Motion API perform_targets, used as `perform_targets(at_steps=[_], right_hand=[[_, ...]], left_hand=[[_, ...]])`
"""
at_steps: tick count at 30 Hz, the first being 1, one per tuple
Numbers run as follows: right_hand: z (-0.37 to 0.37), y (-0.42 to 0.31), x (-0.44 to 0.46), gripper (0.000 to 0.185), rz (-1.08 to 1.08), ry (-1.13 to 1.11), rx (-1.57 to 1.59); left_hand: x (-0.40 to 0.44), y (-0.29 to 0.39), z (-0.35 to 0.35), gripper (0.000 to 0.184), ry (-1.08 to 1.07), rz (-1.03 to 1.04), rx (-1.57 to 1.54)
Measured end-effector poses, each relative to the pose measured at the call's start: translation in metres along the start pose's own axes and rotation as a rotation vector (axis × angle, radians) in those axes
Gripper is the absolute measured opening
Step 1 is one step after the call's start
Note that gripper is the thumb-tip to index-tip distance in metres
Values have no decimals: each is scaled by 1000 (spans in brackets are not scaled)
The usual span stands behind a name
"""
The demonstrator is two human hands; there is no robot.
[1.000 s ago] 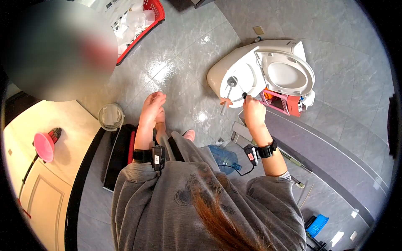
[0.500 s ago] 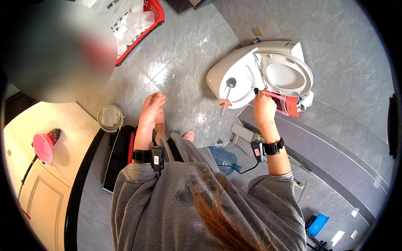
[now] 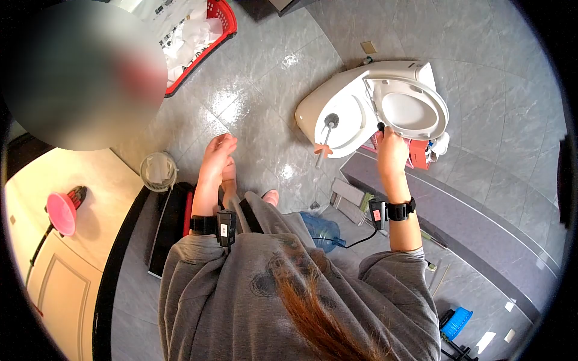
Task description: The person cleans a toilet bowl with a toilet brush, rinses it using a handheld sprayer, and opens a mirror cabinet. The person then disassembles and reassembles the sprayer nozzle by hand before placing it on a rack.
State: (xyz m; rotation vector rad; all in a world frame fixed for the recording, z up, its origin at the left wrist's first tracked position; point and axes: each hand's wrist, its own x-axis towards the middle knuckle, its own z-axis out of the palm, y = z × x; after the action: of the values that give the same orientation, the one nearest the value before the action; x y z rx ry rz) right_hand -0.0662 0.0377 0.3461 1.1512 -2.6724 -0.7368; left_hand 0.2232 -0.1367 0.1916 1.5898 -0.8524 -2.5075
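My right hand (image 3: 393, 150) is closed in a grip beside the raised seat of the white toilet (image 3: 319, 99). From its fingers sticks out a black-tipped object (image 3: 380, 126), whose lower part is hidden by the hand. A pink and red box-like holder (image 3: 419, 154) lies just beyond the hand, partly covered. In the bowl rests a toilet brush (image 3: 331, 121), its grey handle leaning over the front rim by an orange, petal-shaped piece (image 3: 323, 149). My left hand (image 3: 219, 159) hangs above the floor with loosely bent fingers and nothing visible in it.
A red basket (image 3: 227, 21) with plastic bags stands at upper left. Near my left arm are a small waste bin (image 3: 158, 170) and a pink plunger (image 3: 61, 213). A blue water jug (image 3: 321, 231) lies below, beside a raised grey ledge (image 3: 445, 198).
My right hand has shifted to the right with the black-tipped object, away from the bowl and closer to the pink and red holder. My left hand has stayed in place.
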Motion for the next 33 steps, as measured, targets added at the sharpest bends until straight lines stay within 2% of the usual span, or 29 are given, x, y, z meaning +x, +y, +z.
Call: perform_targets(at_steps=[13,15,19,21,23,27,29,33], right_hand=[[-3,5,4,16,37,16,13],[8,4,-3,15,-35,38,10],[25,-9,-28,8,-123,-26,-12],[23,-20,-45,5,-102,-137,70],[38,-26,-65,13,-73,-173,143],[53,-41,-103,7,-102,-218,274],[57,-45,-120,3,-126,-279,278],[75,-42,-147,7,-87,-330,294]], left_hand=[[1,2,1,50,4,-2,13],[1,3,2,50,2,-2,27],[-1,5,7,48,6,14,72],[-1,5,10,45,11,24,81],[0,6,15,43,5,13,91],[0,11,30,42,2,3,132],[-1,12,37,43,-4,3,195],[-6,13,51,50,-52,7,330]])
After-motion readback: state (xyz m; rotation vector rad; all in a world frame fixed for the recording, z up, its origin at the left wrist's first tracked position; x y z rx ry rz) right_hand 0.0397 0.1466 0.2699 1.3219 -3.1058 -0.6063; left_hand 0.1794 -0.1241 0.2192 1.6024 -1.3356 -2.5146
